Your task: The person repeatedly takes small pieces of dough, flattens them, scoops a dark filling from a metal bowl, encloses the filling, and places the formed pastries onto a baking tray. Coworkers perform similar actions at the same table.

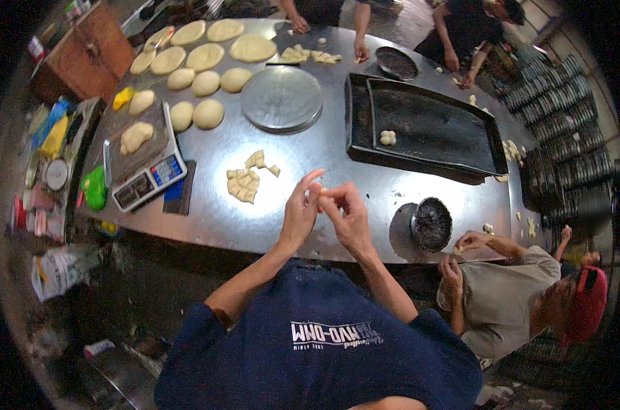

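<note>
My left hand [301, 210] and my right hand [351, 220] meet above the steel table, just in front of my body. Between their fingertips they pinch a small piece of dough [322, 191], mostly hidden by the fingers. The left index finger sticks out to the right. To the left of my hands lies a scored sheet of dough [243, 185], cut into small squares that still cling together. A smaller strip of cut dough [256, 159] lies just beyond it. Past my right hand, a clump of small dough balls [388, 137] sits in a black baking tray [433, 123].
Dough rounds [208, 114] and flattened discs [253, 48] cover the far left, near a digital scale [148, 179] bearing dough. A round metal plate [282, 97] lies mid-table. A dark round pan [432, 224] stands at right, beside a co-worker's hand [474, 241]. Other people work across the table.
</note>
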### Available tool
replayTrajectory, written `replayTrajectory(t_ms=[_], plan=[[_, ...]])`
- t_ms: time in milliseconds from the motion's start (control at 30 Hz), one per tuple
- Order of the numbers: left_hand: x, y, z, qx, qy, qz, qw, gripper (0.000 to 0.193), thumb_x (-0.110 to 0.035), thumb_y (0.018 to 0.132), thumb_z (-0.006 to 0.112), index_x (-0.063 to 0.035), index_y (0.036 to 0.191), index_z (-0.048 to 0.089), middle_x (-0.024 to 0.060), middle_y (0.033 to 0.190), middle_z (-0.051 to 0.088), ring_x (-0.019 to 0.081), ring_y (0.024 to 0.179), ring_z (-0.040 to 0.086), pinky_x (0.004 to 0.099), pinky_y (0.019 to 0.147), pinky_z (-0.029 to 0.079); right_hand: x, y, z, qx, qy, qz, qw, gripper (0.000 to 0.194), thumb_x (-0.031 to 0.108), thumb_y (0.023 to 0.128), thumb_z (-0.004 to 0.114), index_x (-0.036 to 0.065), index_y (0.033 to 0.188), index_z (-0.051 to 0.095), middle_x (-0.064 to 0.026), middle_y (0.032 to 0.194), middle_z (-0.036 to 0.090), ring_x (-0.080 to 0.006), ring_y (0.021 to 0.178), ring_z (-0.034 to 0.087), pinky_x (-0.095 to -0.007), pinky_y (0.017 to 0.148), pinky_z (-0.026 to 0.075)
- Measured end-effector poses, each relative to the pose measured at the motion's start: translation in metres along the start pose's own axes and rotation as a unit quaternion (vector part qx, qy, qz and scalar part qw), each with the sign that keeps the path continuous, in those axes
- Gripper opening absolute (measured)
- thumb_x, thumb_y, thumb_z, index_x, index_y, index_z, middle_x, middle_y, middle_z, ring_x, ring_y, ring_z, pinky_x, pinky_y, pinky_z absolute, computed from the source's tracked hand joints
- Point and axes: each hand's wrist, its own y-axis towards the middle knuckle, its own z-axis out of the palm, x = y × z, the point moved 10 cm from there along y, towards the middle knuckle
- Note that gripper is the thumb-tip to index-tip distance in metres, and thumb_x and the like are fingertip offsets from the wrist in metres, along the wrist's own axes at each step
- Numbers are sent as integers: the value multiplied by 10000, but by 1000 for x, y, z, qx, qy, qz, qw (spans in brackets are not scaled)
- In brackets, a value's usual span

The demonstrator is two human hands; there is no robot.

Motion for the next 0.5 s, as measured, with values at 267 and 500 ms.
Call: replayTrajectory(t_ms=[267, 500], plan=[[-4, -4, 35, 73, -13, 14, 997, 464, -386, 1080, 490, 31, 1056, 691, 60, 976, 676, 109, 853, 575, 284, 749, 484, -18, 4, -37, 25, 8, 72, 997, 221, 184, 941, 730, 2, 1013, 628, -83, 915, 711, -140, 812, 651, -315, 732, 529], [-12, -12, 48, 68, 64, 65, 994, 415, -276, 1068, 516, -5, 1372, 594, 80, 1255, 534, 136, 981, 540, 267, 810, 486, -58, 18, -30, 21, 229, 167, 959, 149, 177, 920, 762, 68, 943, 662, 1, 953, 642, -72, 804, 557, -231, 688, 445]])
